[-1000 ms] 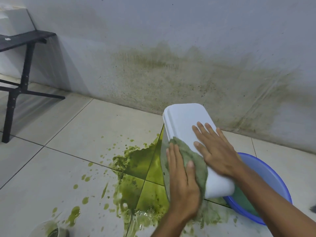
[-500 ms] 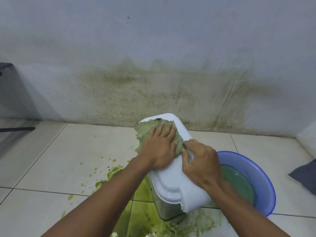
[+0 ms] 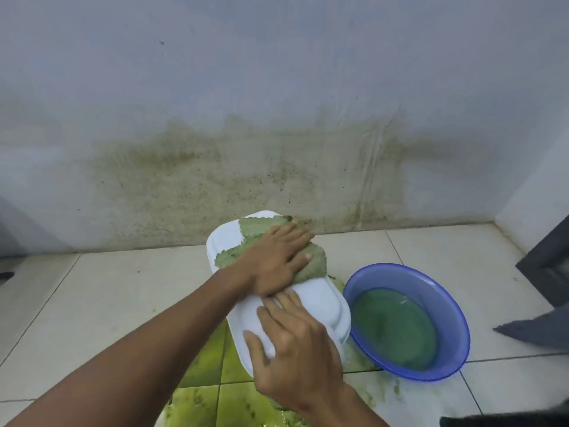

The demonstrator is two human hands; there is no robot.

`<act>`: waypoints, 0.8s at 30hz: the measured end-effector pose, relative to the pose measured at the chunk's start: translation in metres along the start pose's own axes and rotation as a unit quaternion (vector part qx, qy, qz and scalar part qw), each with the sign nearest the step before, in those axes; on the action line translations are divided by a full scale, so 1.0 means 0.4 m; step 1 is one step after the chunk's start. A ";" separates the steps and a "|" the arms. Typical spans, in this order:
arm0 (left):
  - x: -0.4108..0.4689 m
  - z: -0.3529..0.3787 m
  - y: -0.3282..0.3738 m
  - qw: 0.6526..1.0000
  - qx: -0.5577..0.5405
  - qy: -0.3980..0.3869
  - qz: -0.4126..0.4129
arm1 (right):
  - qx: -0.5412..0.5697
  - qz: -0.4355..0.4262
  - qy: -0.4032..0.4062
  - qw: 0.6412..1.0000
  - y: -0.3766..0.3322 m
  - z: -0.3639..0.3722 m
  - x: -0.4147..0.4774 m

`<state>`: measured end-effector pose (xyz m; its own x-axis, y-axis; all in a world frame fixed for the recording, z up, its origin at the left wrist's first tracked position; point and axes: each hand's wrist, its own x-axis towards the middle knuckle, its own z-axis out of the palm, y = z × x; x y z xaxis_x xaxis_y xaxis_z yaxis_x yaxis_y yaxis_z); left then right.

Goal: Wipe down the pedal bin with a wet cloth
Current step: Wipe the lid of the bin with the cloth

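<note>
The pedal bin [image 3: 320, 306] stands on the floor [image 3: 92, 303] by the wall, just beside the basin [image 3: 437, 288]. The left hand [image 3: 277, 260], flat, presses the cloth [image 3: 255, 226] on its lid; the right hand [image 3: 298, 349] braces the near end, fingers spread. A hard push could skid it on the wet spill [image 3: 200, 365].

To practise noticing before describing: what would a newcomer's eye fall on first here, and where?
The bright green spill on the floor tiles at the foot of the white pedal bin, and the green stain across the wall behind it. Next, the left hand pressing a green cloth flat on the bin's far end, the right hand resting on its near end. Right of the bin stands a blue basin of greenish water.
</note>
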<state>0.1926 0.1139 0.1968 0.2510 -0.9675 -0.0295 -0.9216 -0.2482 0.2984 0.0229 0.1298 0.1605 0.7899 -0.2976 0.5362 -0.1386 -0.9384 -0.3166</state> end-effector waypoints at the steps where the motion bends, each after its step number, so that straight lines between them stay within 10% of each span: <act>1: 0.004 -0.012 -0.027 1.000 -0.020 0.003 0.006 | -0.006 -0.007 -0.006 1.000 0.000 0.003 -0.003; 15: -0.066 -0.030 -0.099 0.989 0.025 0.036 -0.141 | 0.179 -0.176 0.002 0.968 0.202 -0.078 0.016; 19: -0.123 -0.004 -0.023 0.974 0.034 0.029 -0.222 | 0.215 -0.109 -0.020 0.970 0.268 -0.095 0.028; 24: -0.145 0.030 0.069 0.993 0.048 0.012 -0.107 | 0.204 0.089 0.114 0.968 0.226 -0.084 0.037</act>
<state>0.1490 0.1625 0.1955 0.4503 -0.8908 -0.0601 -0.8699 -0.4529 0.1953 0.0022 0.0348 0.1662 0.6167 -0.5224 0.5888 0.0243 -0.7350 -0.6776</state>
